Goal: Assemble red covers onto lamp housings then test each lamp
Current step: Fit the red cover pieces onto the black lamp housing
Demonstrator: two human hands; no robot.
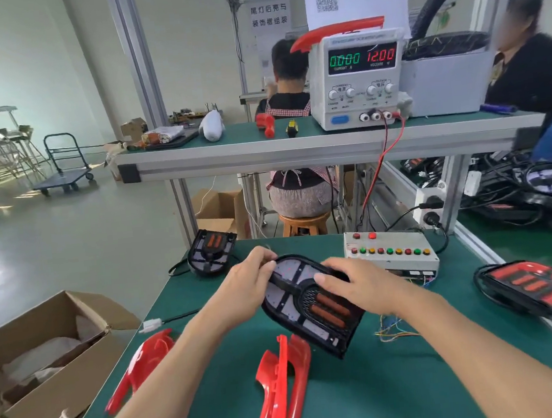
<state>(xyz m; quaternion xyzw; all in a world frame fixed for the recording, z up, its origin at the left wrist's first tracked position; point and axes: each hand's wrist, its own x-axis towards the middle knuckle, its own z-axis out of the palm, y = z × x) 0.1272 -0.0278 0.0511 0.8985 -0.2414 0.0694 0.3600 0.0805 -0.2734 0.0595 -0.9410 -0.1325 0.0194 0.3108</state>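
Lamp housing (pixel 311 306) held tilted over green table (pixel 451 360) centre — left hand (pixel 245 287) fingers curled on its far-left edge, right hand (pixel 359 285) fingers together, curled over its top. Red covers (pixel 281 387) lie just below — test box (pixel 390 253) behind.

Power supply (pixel 358 79) display: 0000 (green, CURRENT A), 12.00 (red); hanging sign (pixel 269 15): 尾灯后壳与装饰框组装.
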